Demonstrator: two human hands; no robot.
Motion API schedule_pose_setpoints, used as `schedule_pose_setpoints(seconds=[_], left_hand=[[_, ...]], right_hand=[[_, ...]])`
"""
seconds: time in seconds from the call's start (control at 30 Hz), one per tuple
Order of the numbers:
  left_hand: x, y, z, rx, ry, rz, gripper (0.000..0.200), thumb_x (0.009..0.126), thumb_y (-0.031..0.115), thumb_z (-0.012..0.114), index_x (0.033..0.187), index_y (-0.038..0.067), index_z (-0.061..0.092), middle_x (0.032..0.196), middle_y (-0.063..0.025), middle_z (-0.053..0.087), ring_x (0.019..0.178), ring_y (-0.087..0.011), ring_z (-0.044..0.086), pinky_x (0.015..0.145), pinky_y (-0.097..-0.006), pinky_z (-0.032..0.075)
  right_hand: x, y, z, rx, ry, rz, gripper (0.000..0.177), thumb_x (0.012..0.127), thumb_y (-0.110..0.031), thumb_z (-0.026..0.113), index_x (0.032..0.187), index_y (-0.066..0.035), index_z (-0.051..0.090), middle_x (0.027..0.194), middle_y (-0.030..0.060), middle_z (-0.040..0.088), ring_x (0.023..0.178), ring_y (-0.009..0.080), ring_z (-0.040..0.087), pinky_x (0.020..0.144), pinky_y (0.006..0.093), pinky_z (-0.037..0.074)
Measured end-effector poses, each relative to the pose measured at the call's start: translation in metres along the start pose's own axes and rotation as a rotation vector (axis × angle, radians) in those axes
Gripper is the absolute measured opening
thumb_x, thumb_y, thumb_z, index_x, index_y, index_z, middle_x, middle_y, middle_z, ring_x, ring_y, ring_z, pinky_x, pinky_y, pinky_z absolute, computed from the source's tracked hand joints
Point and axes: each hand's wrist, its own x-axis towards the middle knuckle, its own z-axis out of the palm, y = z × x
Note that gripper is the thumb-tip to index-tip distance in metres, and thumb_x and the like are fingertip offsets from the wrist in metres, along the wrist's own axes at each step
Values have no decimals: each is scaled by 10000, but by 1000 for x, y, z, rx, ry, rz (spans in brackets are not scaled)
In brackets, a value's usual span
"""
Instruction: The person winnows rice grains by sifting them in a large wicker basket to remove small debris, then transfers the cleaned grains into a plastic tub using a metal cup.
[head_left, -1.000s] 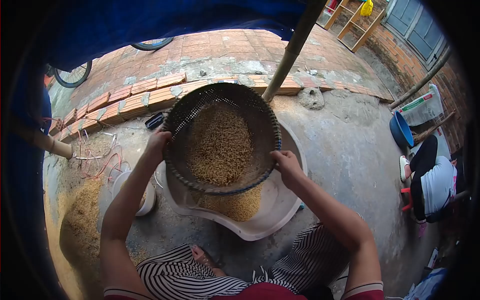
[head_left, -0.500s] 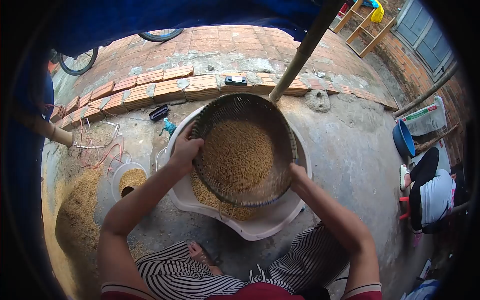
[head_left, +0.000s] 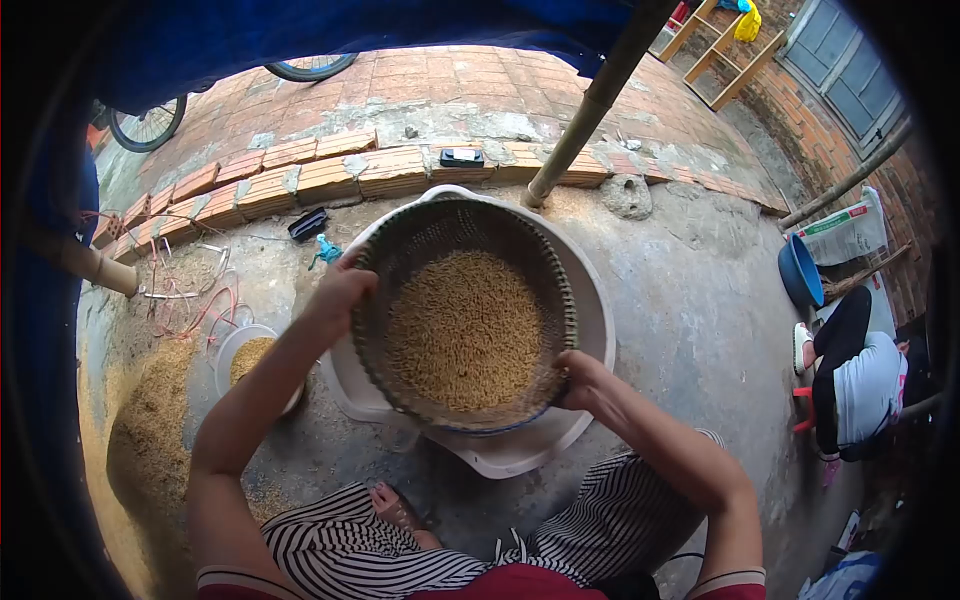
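A round woven sieve basket (head_left: 408, 232) is held between my two hands, with a layer of golden unhusked grain (head_left: 465, 330) spread over its bottom. My left hand (head_left: 345, 292) is closed on the rim at the basket's left side. At the lower right of the rim, my right hand (head_left: 583, 380) grips it too. Beneath the basket stands a large white plastic basin (head_left: 590, 300), most of its inside hidden by the basket. A small white bucket (head_left: 228, 355) holding more grain is left of it, partly behind my left forearm.
A heap of grain and husks (head_left: 150, 430) lies at the left. A bamboo pole (head_left: 590, 120) rises just behind the basin, near a low brick ledge (head_left: 400, 172). At the right, another person (head_left: 865, 385) sits near a blue basin (head_left: 802, 272).
The basket has moved left and toward me in my hands, with the grain spread wider in it. It now covers the grain that showed in the white basin.
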Motion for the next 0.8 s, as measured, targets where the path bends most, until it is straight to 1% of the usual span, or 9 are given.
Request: schedule_pose_setpoints(seconds=[0.1, 0.17, 0.23, 0.3, 0.37, 0.5, 0.57, 0.67, 0.8], left_hand=[[15, 58, -36, 10, -208, -112, 483, 617, -99, 381, 1088, -35, 464, 843, -160, 600, 700, -256, 631, 659, -373, 566], [10, 67, -25, -85, -155, -193, 429, 620, -95, 411, 1043, -49, 471, 813, -136, 591, 635, -236, 611, 595, -355, 552], [56, 6, -38, -70, 34, -169, 447, 617, -93, 441, 1061, -49, 470, 800, -126, 577, 570, -225, 566, 527, -343, 510], [56, -51, -13, -11, 133, 149, 414, 614, -83, 467, 1025, -46, 485, 808, -131, 571, 532, -224, 523, 489, -336, 465], [26, -20, 2, -12, 68, 136, 397, 603, -86, 457, 996, -38, 498, 823, -142, 570, 567, -240, 546, 509, -348, 493], [21, 44, -33, -103, -73, -219, 322, 611, -68, 405, 908, 3, 509, 717, -127, 570, 639, -280, 614, 634, -418, 557], [40, 31, -41, -152, 68, -272, 316, 618, -66, 433, 912, 15, 515, 690, -105, 550, 589, -244, 588, 576, -365, 539], [28, -17, -1, -107, 120, 33, 471, 641, -98, 502, 1090, 43, 523, 666, -26, 501, 516, -148, 478, 473, -263, 418], [5, 17, 6, -30, 9, 64, 569, 648, -116, 481, 1189, 61, 485, 771, -44, 559, 561, -139, 532, 508, -254, 471]], right_hand=[[-9, 4, 13, -210, 25, 114, 265, 866, -182, 435, 1006, 32, 505, 951, 112, 564, 849, 207, 537, 775, 353, 451], [-4, -21, 27, -642, -39, -457, 265, 858, -181, 447, 996, 36, 510, 969, 110, 563, 831, 200, 542, 767, 354, 452], [19, -40, 11, -525, 0, -521, 243, 826, -169, 481, 918, 52, 522, 892, 121, 562, 708, 196, 535, 713, 345, 442], [36, -30, -8, -479, 195, -422, 211, 815, -127, 489, 899, 61, 536, 830, 101, 569, 697, 177, 524, 699, 328, 428], [20, -10, -5, -118, 278, -192, 203, 815, -136, 489, 837, 54, 556, 744, 82, 566, 675, 163, 516, 669, 306, 419], [-9, -10, 23, -281, 135, -130, 181, 806, -105, 487, 849, 56, 557, 754, 97, 570, 705, 177, 542, 643, 318, 441], [-4, -36, 35, -598, 58, -635, 173, 796, -68, 489, 917, 47, 536, 817, 112, 572, 732, 195, 560, 654, 353, 470], [39, -44, -1, -396, 185, -479, 152, 794, -45, 495, 917, 33, 539, 837, 105, 569, 739, 185, 551, 668, 369, 469], [25, 1, 2, -79, 248, -80, 98, 794, -56, 506, 825, 19, 561, 802, 95, 566, 697, 173, 530, 669, 340, 455]])
